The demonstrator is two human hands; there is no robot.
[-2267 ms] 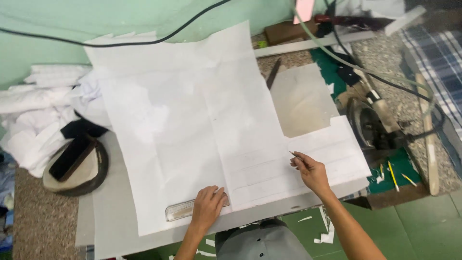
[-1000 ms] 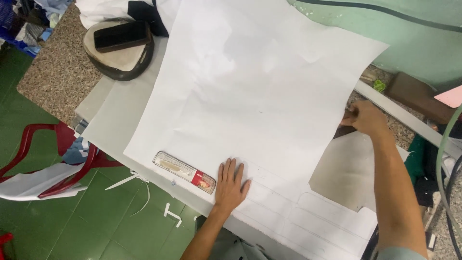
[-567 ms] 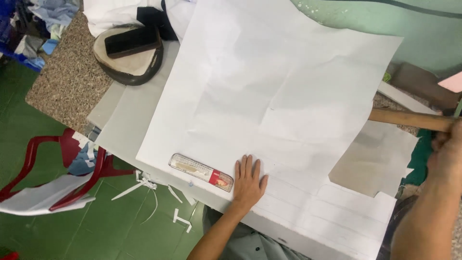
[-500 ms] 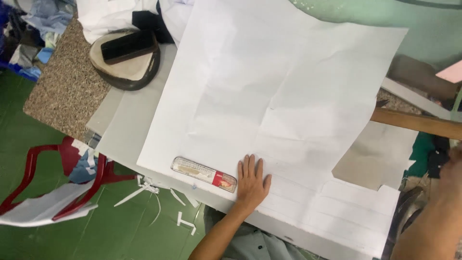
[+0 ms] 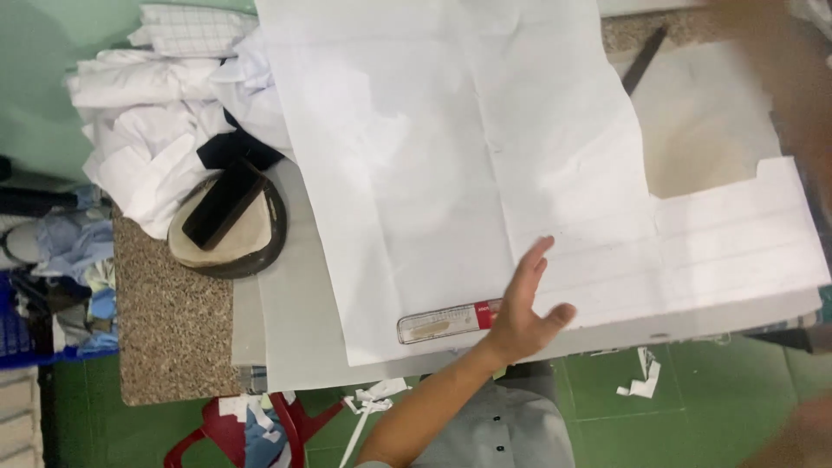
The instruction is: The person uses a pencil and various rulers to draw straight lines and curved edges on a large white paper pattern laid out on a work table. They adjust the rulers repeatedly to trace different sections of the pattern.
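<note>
At far left, pile of white cloth (image 5: 165, 130) on worktop (image 5: 173, 321). Mid: big paper sheet (image 5: 468, 173) lies flat, notch already cut; ruler (image 5: 446, 321) on lower edge. My left hand (image 5: 524, 312) open, fingers spread, holding nothing. Right hand (image 5: 780, 78) blurred, grip unreadable.

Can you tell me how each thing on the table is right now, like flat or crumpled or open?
Big white paper sheet: spread flat, creased, a corner piece cut out.
Ruler: lying flat on the sheet's near edge.
Left hand: open, fingers spread, on the sheet beside the ruler.
Right hand: blurred at the top right; cannot tell.
White clothes: crumpled in a heap.
Black block: resting on a round pad.
</note>
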